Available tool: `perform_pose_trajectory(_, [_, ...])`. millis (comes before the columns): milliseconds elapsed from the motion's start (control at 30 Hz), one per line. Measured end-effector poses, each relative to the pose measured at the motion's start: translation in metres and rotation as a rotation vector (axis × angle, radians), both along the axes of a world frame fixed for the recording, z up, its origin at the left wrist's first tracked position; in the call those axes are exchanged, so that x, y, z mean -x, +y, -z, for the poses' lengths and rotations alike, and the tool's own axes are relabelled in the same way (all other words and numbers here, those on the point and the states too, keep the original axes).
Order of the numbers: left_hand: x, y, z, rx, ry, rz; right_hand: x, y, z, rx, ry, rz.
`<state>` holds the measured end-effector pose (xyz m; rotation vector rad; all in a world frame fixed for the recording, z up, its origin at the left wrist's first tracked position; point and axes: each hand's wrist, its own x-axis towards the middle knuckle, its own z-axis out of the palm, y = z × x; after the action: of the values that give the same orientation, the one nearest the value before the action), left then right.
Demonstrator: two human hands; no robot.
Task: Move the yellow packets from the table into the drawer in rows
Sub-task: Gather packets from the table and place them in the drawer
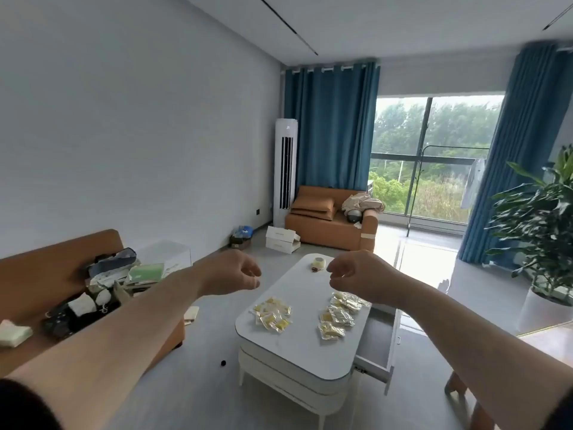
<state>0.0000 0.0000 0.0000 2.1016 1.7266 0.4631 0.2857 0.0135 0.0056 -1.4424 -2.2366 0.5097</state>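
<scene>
We are holding our left hand (pixel 231 276) and right hand (pixel 359 276) above the white round-cornered table (pixel 297 346), fingers loosely curled and gripping nothing, likely readying a reach. The clear-wrapped yellow packets (pixel 273 315) are lying in two clusters at nine and three o'clock on the tabletop. The three o'clock cluster is sitting beside the open grey-bottomed drawer (pixel 375 339), which is looking empty. We are finding no writing legible.

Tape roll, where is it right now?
In the head view, the tape roll sits at the table's far end, beyond the packets, showing between the left hand and right hand.
</scene>
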Motion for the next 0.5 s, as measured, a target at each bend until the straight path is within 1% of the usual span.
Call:
perform_pose_trajectory(133, [0.037, 0.057, 0.011, 0.019, -0.008, 0.011, 0.041, 0.054, 0.015, 0.031, 0.004, 0.021])
perform_pose_trajectory(300, [0.083, 0.136, 0.013, 0.020, -0.024, -0.011, 0.082, 0.118, 0.021, 0.040, 0.077, 0.079])
perform_pose_trajectory(500, [0.098, 0.211, 0.022, 0.065, -0.042, 0.036, 0.106, 0.181, 0.033, 0.060, 0.077, 0.124])
